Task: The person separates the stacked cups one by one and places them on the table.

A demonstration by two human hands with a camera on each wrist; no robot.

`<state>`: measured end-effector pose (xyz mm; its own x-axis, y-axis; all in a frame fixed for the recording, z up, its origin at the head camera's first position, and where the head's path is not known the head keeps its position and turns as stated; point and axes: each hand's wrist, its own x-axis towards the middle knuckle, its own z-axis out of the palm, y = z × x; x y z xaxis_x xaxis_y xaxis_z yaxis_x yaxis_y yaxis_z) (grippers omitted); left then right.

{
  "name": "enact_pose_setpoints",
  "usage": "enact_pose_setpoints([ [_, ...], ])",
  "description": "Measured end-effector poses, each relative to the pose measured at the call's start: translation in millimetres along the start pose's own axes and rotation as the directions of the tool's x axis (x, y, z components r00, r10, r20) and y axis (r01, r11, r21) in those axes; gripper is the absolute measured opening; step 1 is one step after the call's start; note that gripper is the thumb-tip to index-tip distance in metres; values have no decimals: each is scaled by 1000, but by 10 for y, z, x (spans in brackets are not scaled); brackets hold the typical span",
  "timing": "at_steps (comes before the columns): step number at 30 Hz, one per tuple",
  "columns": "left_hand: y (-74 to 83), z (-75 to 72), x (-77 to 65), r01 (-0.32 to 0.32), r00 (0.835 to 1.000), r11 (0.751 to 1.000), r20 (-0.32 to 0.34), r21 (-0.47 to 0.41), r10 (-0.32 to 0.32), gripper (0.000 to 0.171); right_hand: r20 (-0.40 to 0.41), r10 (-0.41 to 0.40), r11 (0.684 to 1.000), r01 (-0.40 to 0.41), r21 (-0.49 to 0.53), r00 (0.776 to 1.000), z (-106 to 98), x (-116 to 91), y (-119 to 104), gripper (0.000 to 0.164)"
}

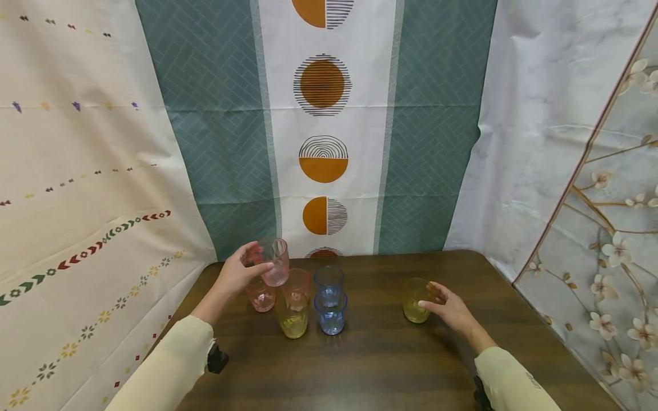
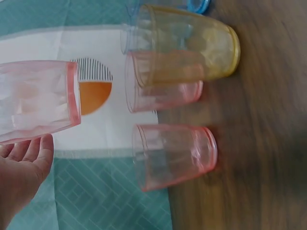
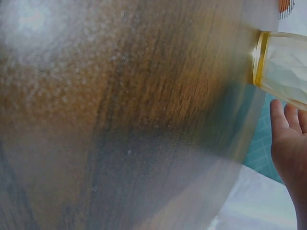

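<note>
My left hand [image 1: 240, 274] grips a clear pink tumbler [image 1: 276, 264], raised above the table. In the left wrist view that tumbler [image 2: 38, 100] is apart from the others. Below it stand a pink tumbler [image 1: 263, 300] and, to its right, another pink tumbler [image 1: 297, 281], partly hidden behind a yellow tumbler [image 1: 294, 325]. Two blue tumblers, a front one [image 1: 331, 321] and a rear one [image 1: 329, 276], stand right of these. Over on the right, my right hand [image 1: 454, 311] holds a second yellow tumbler [image 1: 414, 308] between thumb and fingers, its base at or close to the tabletop.
The dark wooden table [image 1: 370, 354] reaches back to a green and white patterned cloth [image 1: 329, 125]. A cream cloth [image 1: 92, 171] hangs along the left, and a flowered cloth [image 1: 612, 274] along the right.
</note>
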<state>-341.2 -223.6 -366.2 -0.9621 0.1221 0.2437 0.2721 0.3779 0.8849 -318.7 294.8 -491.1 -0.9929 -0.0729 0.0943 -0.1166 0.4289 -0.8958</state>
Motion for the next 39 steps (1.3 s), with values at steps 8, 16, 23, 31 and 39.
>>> enact_pose_setpoints([
  [8,-166,-207,-194,18,1000,1000,-20,15,-17,83,-1,1,1000,-1,-8,1000,5,4,7,86],
  [16,-312,-331,-370,47,999,998,-26,46,-46,79,0,1,1000,-1,-1,1000,1,-4,8,87],
  [23,-448,-353,-469,69,997,993,-24,91,-67,83,-1,-4,1000,4,3,1000,-1,-2,6,86],
  [31,-650,-333,-566,99,995,989,-13,107,-98,84,-3,-8,1000,9,5,1000,11,1,-7,85],
  [39,-809,-269,-609,106,994,982,-24,156,-103,82,-7,-7,1000,7,-1,1000,8,-11,6,86],
])
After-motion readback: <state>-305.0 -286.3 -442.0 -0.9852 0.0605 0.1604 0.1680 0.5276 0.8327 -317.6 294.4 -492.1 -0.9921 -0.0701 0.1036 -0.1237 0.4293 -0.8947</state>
